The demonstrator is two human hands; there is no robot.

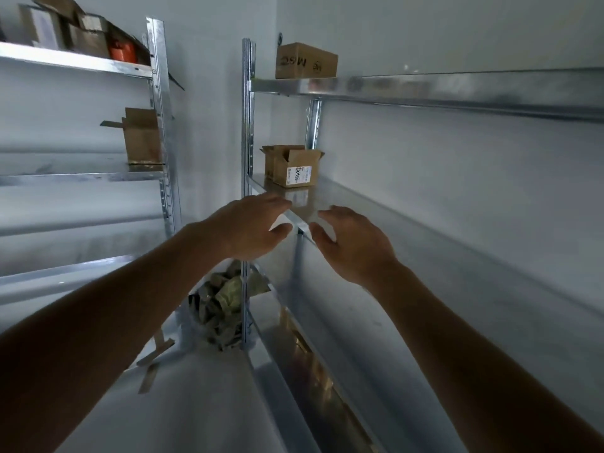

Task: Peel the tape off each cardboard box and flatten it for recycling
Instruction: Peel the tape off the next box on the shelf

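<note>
The head camera looks at a metal shelf rack (376,204) against a white wall, and everything here is placed by it. Both bare arms reach forward toward the front edge of the rack's middle shelf. The left hand (251,228) hovers at the rack's front left corner post, fingers straight and spread wide, holding nothing. The right hand (354,245) is just beside it, over the middle shelf's front edge, fingers also relaxed and spread, holding nothing. The two hands are apart, with a strip of shelf edge showing between them.

At the back left of the middle shelf, beyond the hands, stands an open cardboard box (295,170) with a white label on its front and its flaps up; a second open box sits touching it on the left. On the rack's top shelf, near the left post, sits a closed box (305,60) with dark handwriting on its side.

Below the rack's left post, on the floor, is a pile of crumpled tape (222,308). Loose tape strips (153,358) lie on the floor farther left of the rack.

Left of the rack stands a second rack (160,103), carrying an open box (142,135) on its middle shelf and several boxes (75,31) on its top one.
</note>
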